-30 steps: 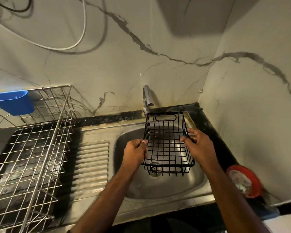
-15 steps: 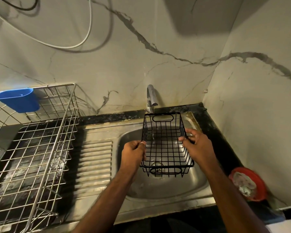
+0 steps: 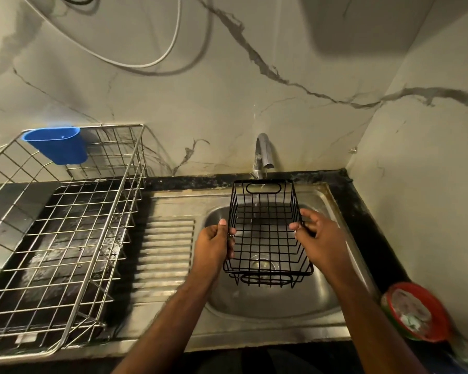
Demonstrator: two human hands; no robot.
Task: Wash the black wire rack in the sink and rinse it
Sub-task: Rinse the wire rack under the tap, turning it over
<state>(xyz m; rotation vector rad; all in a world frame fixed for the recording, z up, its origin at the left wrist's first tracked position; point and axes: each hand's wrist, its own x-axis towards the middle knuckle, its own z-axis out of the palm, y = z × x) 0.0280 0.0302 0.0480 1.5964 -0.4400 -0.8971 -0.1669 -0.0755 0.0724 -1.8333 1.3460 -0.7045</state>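
I hold the black wire rack (image 3: 265, 233), a small open basket with handle slots at both ends, above the steel sink basin (image 3: 276, 303). My left hand (image 3: 214, 247) grips its left rim, thumb on top. On the other side, my right hand (image 3: 316, 238) grips the right rim with fingers curled over the wire. The rack's far end sits just below the chrome tap (image 3: 264, 155). A thin stream of water falls from the spout into the rack. The drain shows through the rack's floor.
A steel dish rack (image 3: 65, 233) with a blue plastic cup holder (image 3: 56, 144) fills the left counter. The ribbed drainboard (image 3: 165, 255) lies between it and the basin. A red dish (image 3: 416, 311) holding a scrubber sits at the right. Marble walls close the back and right.
The rack has stayed over the basin between both hands, with its far end now nearer the tap. My view has shifted slightly left.
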